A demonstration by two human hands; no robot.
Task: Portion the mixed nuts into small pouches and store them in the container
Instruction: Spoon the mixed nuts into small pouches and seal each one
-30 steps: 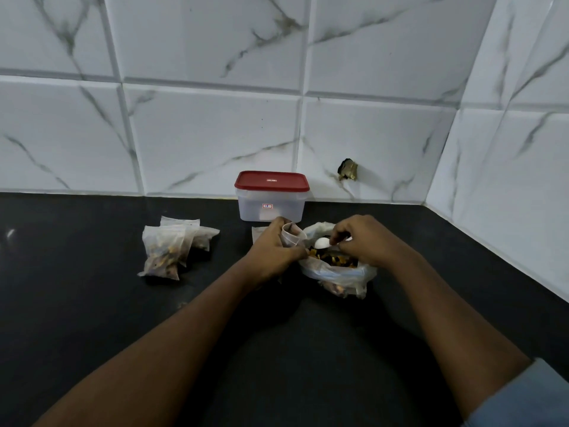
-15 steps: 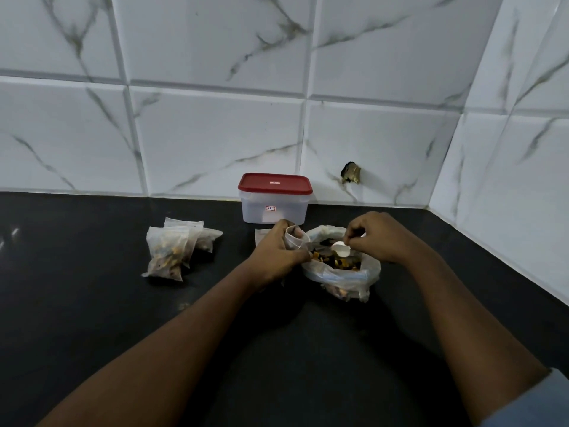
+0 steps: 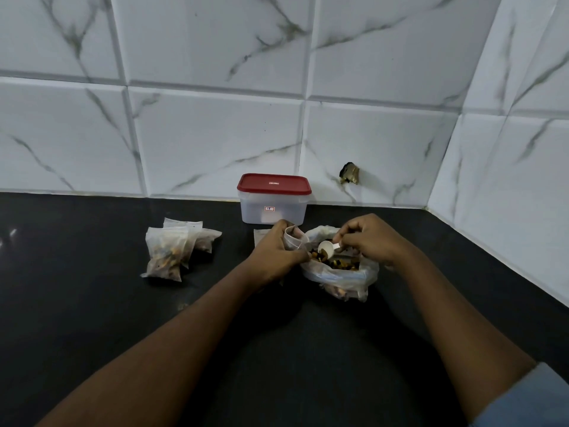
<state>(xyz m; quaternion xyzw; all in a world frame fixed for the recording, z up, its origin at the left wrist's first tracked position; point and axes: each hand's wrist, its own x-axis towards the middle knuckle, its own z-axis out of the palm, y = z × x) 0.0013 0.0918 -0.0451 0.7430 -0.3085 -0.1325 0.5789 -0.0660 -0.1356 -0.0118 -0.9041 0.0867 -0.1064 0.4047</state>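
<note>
Left hand (image 3: 274,257) gripping small pouch (image 3: 294,238), right hand (image 3: 371,238) pinching white scoop (image 3: 326,248); container (image 3: 272,211) label illegible

Left hand (image 3: 274,257) holding small pouch (image 3: 294,240), right hand (image 3: 369,238) dipping white scoop (image 3: 326,248) into nut bag (image 3: 341,277)

Black countertop (image 3: 92,318) set in a corner of white, grey-veined wall tiles (image 3: 215,140).
The bevel-edged tiles cover the back wall and the right-hand wall (image 3: 523,180), which meet at the counter's far right. Low on the back wall, a small dark, brownish, ragged patch (image 3: 349,173) breaks one tile just above the counter.
</note>
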